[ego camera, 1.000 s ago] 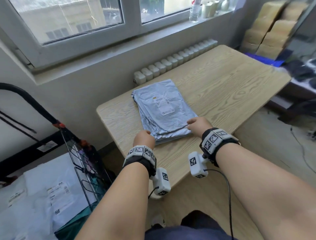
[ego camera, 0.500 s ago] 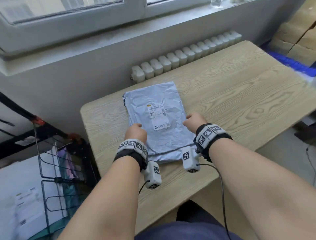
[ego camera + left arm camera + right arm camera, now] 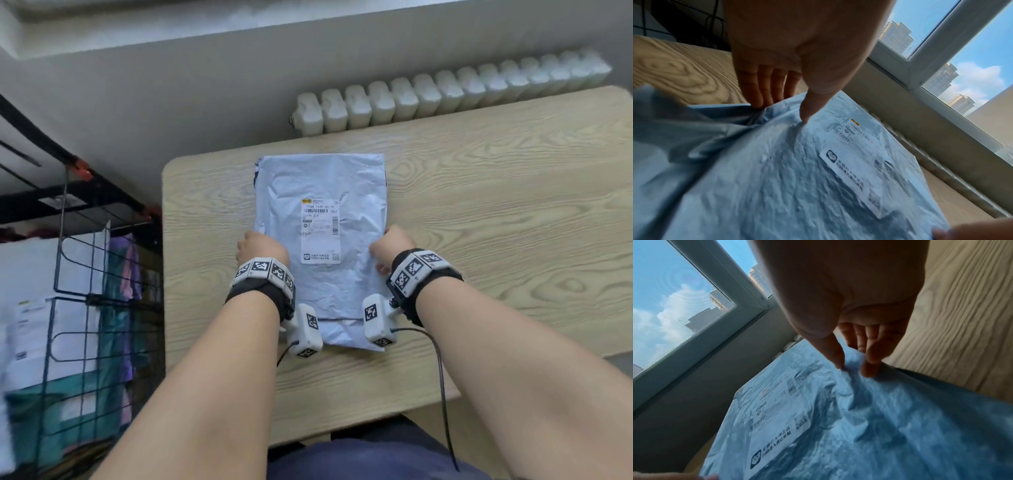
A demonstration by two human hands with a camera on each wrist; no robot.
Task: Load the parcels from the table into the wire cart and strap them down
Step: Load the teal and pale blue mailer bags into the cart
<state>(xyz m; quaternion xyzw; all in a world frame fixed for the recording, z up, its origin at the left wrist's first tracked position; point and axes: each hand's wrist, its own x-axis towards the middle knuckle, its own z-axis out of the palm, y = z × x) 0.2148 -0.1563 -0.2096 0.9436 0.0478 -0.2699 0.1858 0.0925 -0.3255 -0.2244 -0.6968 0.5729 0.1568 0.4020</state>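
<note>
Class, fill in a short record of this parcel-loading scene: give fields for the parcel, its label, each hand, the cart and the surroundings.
parcel: grey plastic mailer, lying flat on the wooden table
label: white shipping label, face up on the mailer
left hand: left hand pinches the mailer's left edge, thumb on top
right hand: right hand pinches the right edge
cart: black wire cart left of the table, already holding parcels
surroundings: white radiator behind the table, under a window

Right hand pinching parcel edge
</note>
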